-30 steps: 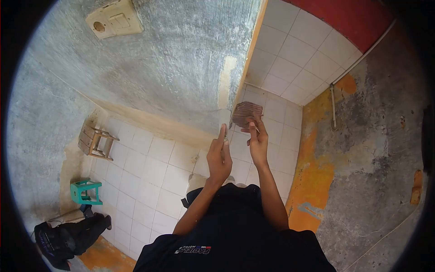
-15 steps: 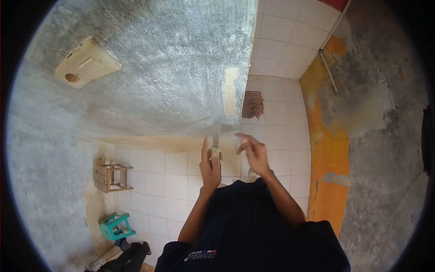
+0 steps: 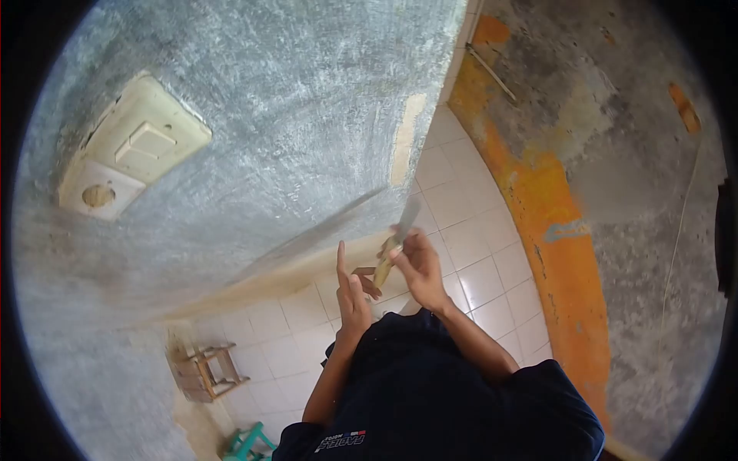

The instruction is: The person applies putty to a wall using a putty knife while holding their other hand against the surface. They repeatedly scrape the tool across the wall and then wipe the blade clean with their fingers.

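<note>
A scraper-like tool (image 3: 387, 263) with a yellowish handle and a blurred grey blade tilts up and to the right, in front of my body. My right hand (image 3: 420, 269) is closed on it near where the handle meets the blade. Just left of the handle's lower end, my left hand (image 3: 354, 296) is open, its index finger pointing up and other fingers apart. Behind the hands stands a grey, streaky wall (image 3: 284, 115) with a pale bare strip (image 3: 407, 138) near its right edge.
A switch and socket plate (image 3: 146, 142) is on the wall at the left. Below are a wooden stool (image 3: 211, 373) and a green stool (image 3: 250, 443) on white floor tiles (image 3: 453, 203). An orange and grey wall (image 3: 557, 253) rises at the right.
The tool has passed from my left hand to my right hand. My left hand has opened. The view has turned and moved nearer the switch plate.
</note>
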